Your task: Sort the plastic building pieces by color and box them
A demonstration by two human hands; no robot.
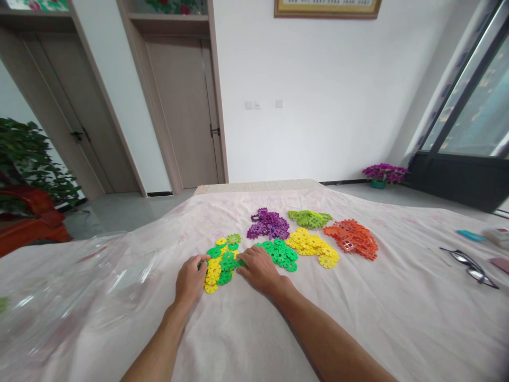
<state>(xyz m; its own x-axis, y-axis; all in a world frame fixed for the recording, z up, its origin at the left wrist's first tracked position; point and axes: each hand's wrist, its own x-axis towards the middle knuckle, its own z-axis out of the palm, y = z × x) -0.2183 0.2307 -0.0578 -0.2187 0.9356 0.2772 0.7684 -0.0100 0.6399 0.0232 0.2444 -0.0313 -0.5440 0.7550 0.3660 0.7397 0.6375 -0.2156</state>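
Observation:
A mixed pile of yellow and green notched plastic discs (pixel 213 270) lies on the cloth between my hands. At its left side my left hand (pixel 191 281) has its fingers bent together, with the edge of a green disc showing at the fingertips. From the right, my right hand (pixel 260 269) reaches in with thumb and fingers closed on a green disc (pixel 240 262) at the pile's edge. Just beyond my right hand is a pile of only green discs (pixel 283 254). A pile of yellow discs (pixel 312 245) sits to the right of that.
Farther back are purple pieces (pixel 269 224) and light green pieces (pixel 309 218), with orange-red pieces (pixel 353 239) to the right. Crumpled clear plastic bags (pixel 99 286) cover the left side. Eyeglasses (pixel 469 267) and a blue item (pixel 470 235) lie at the right.

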